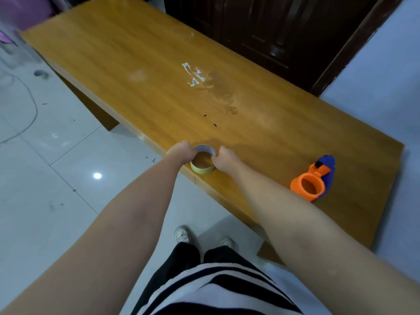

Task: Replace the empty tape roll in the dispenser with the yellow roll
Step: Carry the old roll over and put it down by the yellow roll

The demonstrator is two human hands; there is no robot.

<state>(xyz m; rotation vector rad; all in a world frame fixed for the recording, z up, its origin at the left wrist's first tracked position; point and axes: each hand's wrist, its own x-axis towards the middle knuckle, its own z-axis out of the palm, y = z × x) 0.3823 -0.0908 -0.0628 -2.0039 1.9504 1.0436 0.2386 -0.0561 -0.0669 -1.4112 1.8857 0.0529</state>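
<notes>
A yellow tape roll [200, 169] lies flat near the front edge of the wooden table [141, 71], its hole facing up. My left hand [180, 150] grips its left rim and my right hand [223, 159] grips its right rim, fingers curled over the top edge. The orange and blue tape dispenser [314, 178] lies on its side further right on the table, apart from both hands; its orange hub shows no roll on it.
White tape scraps [193, 75] and a dark stain [221, 92] mark the table's middle. A dark wooden door [272, 30] stands behind the table. A cable [27, 110] runs over the tiled floor at left. My feet [184, 234] stand close to the table's edge.
</notes>
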